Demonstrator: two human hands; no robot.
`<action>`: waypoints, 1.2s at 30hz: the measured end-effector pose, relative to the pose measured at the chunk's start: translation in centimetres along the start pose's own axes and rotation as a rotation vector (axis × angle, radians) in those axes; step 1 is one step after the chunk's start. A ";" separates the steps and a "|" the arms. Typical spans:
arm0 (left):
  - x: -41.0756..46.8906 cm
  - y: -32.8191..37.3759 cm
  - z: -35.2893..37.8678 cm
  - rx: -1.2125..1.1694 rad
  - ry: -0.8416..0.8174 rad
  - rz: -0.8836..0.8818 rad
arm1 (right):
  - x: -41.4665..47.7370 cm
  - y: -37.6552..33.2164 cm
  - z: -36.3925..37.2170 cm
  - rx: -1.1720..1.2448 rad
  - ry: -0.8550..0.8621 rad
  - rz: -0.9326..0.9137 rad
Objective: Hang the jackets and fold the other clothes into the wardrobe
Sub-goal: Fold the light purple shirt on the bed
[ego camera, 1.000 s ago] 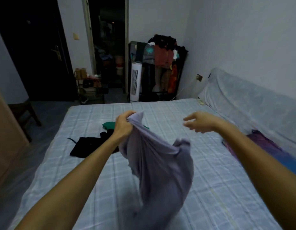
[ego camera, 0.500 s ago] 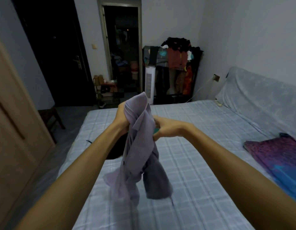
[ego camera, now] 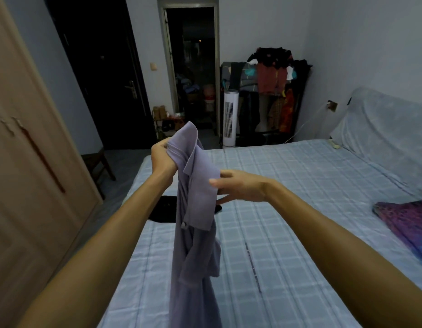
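Note:
A lilac collared shirt (ego camera: 195, 233) hangs lengthwise in front of me over the bed (ego camera: 288, 209). My left hand (ego camera: 161, 156) grips the shirt at its collar end, held high. My right hand (ego camera: 240, 188) pinches a lower fold of the same shirt between thumb and fingers. Behind the hanging shirt a black garment (ego camera: 163, 209) lies on the bed, partly hidden. The wooden wardrobe (ego camera: 27, 162) stands shut at the left.
A purple and blue patterned cloth (ego camera: 408, 223) lies at the bed's right edge. A loaded clothes rack (ego camera: 271, 88) and a white tower fan (ego camera: 229, 119) stand beyond the bed. A dark stool (ego camera: 97, 164) sits between wardrobe and bed.
My view has swung left, bringing the wardrobe into sight. My right hand reached in and took hold of the shirt, then slid lower along it. The shirt now hangs straighter.

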State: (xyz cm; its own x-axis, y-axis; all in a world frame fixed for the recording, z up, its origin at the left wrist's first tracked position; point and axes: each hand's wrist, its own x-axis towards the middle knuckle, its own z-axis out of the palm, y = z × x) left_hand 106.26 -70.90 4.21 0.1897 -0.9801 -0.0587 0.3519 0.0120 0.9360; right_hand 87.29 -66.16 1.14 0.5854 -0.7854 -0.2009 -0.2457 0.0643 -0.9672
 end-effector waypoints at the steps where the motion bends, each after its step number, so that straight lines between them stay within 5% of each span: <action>1: -0.2 0.2 0.4 -0.022 -0.028 -0.034 | 0.5 0.1 0.3 -0.087 0.143 -0.001; 5: -0.4 1.1 0.1 0.177 -0.230 0.114 | 1.2 0.0 -1.0 -0.258 0.824 -0.135; 8: 0.2 1.3 -2.0 0.333 -0.434 0.129 | -0.5 -1.8 -3.0 -0.526 1.066 -0.257; 11: 0.9 0.9 -2.8 0.147 -0.538 0.023 | -1.5 -3.7 -4.0 -0.728 1.205 -0.351; 16: 0.0 0.2 -0.6 0.162 -0.685 -0.101 | -1.6 -6.2 -3.6 -0.822 1.259 -0.468; 22: -5.7 -4.6 3.5 0.849 -0.814 0.192 | -1.8 -7.4 -3.1 -0.935 1.290 -0.434; 29: -8.1 -11.8 7.7 0.690 -0.439 0.374 | -3.6 -7.7 -3.3 -0.730 1.324 -0.359; 36: -3.6 -6.4 4.0 0.945 -0.401 0.588 | -7.9 -5.2 -6.2 -0.566 1.399 -0.170</action>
State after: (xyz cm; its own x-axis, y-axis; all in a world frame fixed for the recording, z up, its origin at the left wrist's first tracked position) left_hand 99.63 -68.26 -0.14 -0.2638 -0.8673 0.4221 -0.5427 0.4952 0.6784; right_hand 79.14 -64.09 8.68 -0.4654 -0.7141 0.5229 -0.6988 -0.0662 -0.7123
